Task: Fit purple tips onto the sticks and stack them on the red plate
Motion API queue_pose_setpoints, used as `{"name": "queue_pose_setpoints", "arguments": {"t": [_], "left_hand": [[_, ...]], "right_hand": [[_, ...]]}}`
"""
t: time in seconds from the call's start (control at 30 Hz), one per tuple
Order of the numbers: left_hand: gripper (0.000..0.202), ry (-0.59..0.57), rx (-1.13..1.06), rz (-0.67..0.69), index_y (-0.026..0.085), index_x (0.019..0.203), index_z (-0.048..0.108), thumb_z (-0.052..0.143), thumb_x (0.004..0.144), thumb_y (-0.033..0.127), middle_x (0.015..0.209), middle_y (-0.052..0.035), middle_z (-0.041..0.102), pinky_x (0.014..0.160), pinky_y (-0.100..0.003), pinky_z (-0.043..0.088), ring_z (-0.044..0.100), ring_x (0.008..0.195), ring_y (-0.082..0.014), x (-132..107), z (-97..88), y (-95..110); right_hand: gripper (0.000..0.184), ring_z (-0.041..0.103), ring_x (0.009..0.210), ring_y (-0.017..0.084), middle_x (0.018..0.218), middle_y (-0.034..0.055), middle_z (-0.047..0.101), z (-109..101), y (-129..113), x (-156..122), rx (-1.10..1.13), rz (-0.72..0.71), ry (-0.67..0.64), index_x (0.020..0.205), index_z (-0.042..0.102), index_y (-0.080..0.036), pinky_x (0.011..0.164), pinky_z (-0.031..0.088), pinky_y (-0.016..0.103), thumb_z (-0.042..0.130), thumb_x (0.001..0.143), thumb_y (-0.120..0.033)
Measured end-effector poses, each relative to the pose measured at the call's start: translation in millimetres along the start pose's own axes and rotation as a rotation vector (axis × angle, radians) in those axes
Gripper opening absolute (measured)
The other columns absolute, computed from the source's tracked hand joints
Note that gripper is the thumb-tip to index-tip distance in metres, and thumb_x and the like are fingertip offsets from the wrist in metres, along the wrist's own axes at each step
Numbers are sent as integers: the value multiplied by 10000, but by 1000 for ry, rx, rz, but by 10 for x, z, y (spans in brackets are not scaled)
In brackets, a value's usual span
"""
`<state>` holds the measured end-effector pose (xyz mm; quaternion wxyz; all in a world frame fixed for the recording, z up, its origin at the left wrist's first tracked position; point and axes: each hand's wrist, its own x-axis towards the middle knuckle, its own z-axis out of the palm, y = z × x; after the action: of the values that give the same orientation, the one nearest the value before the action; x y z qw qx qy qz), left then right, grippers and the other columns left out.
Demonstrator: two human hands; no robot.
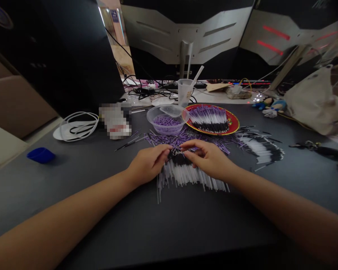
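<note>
Black-tipped white sticks (pixel 178 159) lie pinched between left hand (pixel 149 165) and right hand (pixel 210 159).

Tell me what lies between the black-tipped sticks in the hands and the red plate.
A loose scatter of purple sticks lies in the way, flat on the desk, between the black-tipped sticks held by the left hand and right hand and the red plate. Nothing taller stands there.

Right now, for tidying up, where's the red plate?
In the head view, the red plate lies centre-right on the desk, just right of the clear plastic bowl.
</note>
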<state>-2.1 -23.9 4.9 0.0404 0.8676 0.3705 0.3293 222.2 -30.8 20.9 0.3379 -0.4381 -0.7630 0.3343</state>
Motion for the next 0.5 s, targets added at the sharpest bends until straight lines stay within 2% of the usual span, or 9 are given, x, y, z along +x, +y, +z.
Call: {"name": "queue_pose_setpoints", "arguments": {"t": [0.1,0.17,0.23,0.33,0.43,0.5], "left_hand": [[257,112,-92,-129,153,1127,573,414,944,240,825,-18,691,724,-221,491,642,720,-110,37,-5,-147],[231,178,-64,-113,159,1056,621,449,930,247,938,-46,686,847,-277,478,631,883,-144,58,0,-235],[223,239,18,-91,169,1009,664,490,910,265,1000,-69,658,897,-332,460,594,968,-178,70,9,-296],[238,253,52,-99,184,1027,684,510,900,286,941,-65,658,820,-314,487,605,891,-173,52,24,-322],[247,227,-55,-97,182,1064,668,500,908,271,870,-33,703,691,-228,501,637,730,-121,11,37,-287],[246,205,-102,-91,182,1080,659,501,907,257,757,-1,706,611,-193,488,620,602,-90,-3,43,-258]], "right_hand": [[180,596,797,153,950,56,649,-6,34,189,-291,-197,-46,971,672,-186,753,471,301,550,840,-171],[203,582,895,178,937,69,632,16,44,323,-430,-296,-114,980,682,-178,824,444,314,531,847,-153],[224,578,899,187,938,76,618,57,42,443,-523,-327,-171,1014,679,-177,822,437,317,522,855,-165],[211,578,864,195,930,79,610,133,35,569,-598,-315,-250,997,684,-176,788,432,315,548,837,-196],[172,568,820,187,885,73,606,193,47,619,-606,-295,-304,929,688,-171,752,422,302,551,829,-199],[147,556,791,175,858,64,602,206,61,620,-584,-298,-302,880,678,-171,728,414,290,539,833,-189]]}}
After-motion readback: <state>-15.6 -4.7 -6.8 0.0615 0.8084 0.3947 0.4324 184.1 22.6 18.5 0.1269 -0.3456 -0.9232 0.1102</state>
